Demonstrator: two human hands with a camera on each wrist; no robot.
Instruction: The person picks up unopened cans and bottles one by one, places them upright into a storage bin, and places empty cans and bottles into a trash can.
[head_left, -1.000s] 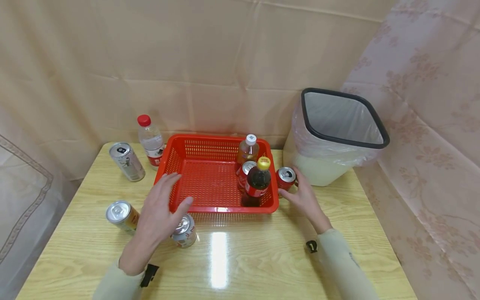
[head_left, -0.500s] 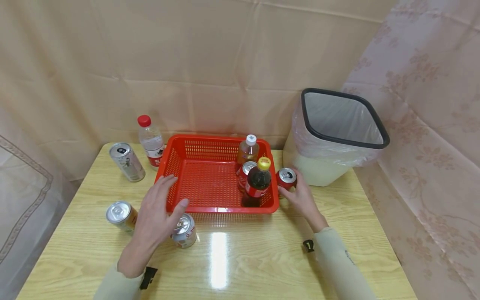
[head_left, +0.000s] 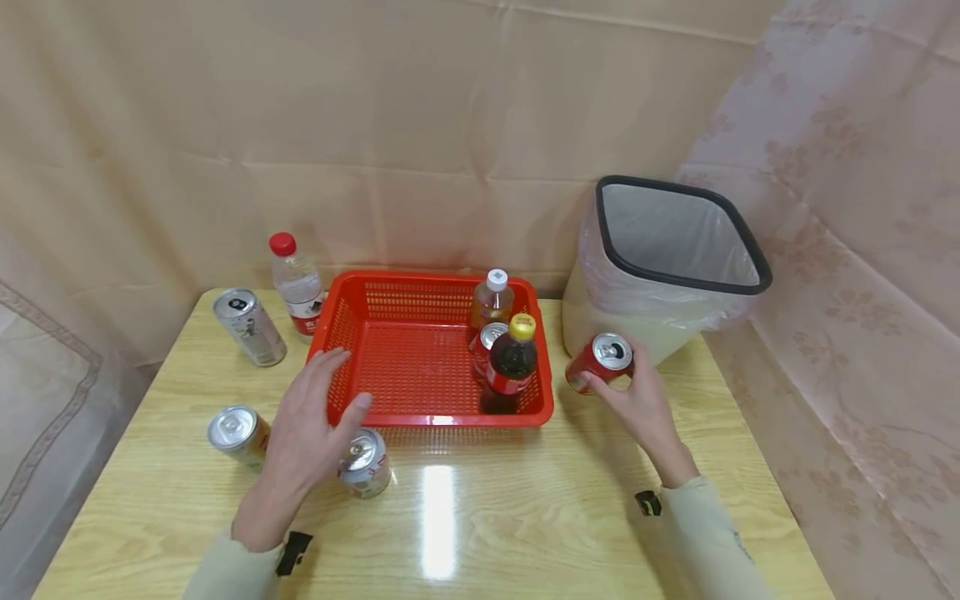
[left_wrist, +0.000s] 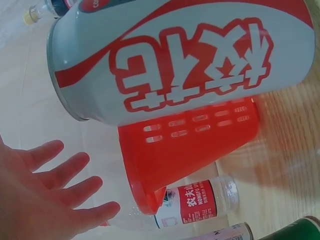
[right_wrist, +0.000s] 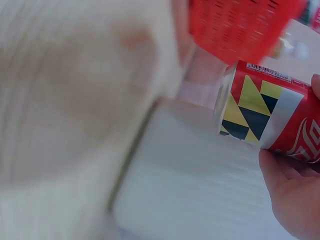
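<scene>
My right hand (head_left: 643, 408) grips a red soda can (head_left: 600, 362), tilted, with its tab opening showing on top. In the right wrist view the can (right_wrist: 272, 110) shows yellow and black triangles, and the thumb and fingers wrap its upper part. My left hand (head_left: 303, 425) hovers with fingers spread near the front left corner of the red basket (head_left: 442, 421). Just beside it stands a white can (head_left: 365, 464) with red lettering, large in the left wrist view. In the basket's right end are a cola bottle (head_left: 513, 367), a red can (head_left: 491, 337) and a white-capped bottle (head_left: 491, 302).
A lined trash bin (head_left: 622, 308) with a black rim stands at the back right. On the left are a red-capped water bottle (head_left: 297, 283), a pale slim can (head_left: 251, 327) and a yellowish can (head_left: 240, 435). Curtains hang behind the table (head_left: 517, 517).
My right hand has taken the red can from beside the basket and moved it to the right, tilting it. The left hand stays nearly where it was.
</scene>
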